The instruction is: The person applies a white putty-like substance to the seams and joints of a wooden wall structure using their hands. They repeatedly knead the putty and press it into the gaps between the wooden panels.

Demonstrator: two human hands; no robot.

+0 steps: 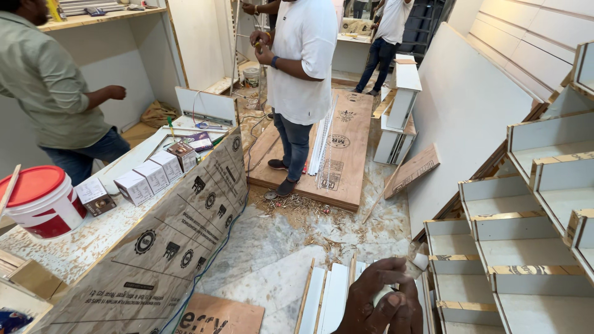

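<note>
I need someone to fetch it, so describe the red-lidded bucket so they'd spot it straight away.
Start at the long worktop on the left, speckled with sawdust. At its near end, left of a row of small white boxes, stands the bucket. It is the only round tub there, white-sided with a red lid and red band.

Head view looks steeply down; workshop floor (291,247) near.

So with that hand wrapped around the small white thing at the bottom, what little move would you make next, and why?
Probably bring the hand up into fuller view, I'd guess. Its fingers close around a small white object at the frame's bottom edge, right above the upright white laminated strips, so what it holds can't be identified.
</note>
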